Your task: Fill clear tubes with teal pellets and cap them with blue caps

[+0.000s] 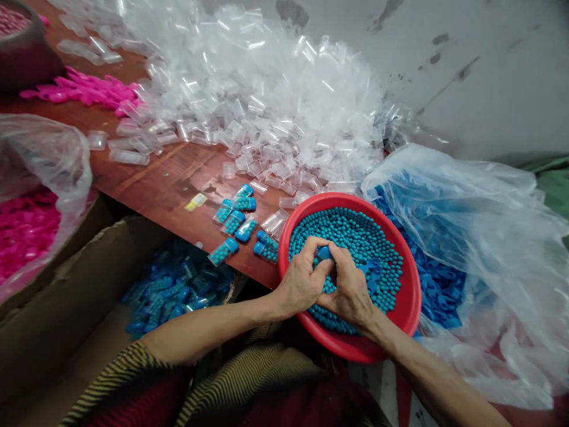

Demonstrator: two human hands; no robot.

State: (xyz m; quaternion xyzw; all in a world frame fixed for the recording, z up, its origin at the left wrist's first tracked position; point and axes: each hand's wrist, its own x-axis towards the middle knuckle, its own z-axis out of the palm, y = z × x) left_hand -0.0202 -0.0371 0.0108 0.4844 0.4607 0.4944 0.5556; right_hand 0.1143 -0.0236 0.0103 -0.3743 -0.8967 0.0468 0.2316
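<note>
Striped sleeve [120,376] nearest; left hand [301,277] and right hand [351,287], fingers clamped on blue cap [324,253] over red basin [415,290]; could slip if pinched unevenly, dropping among beads [347,225].

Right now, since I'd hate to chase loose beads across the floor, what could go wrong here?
The red bowl seems to jut past the table edge, so a forearm bump might spill the beads. The blue piece between the left hand and right hand could slip into them. A filled container by the edge might get knocked off.
</note>
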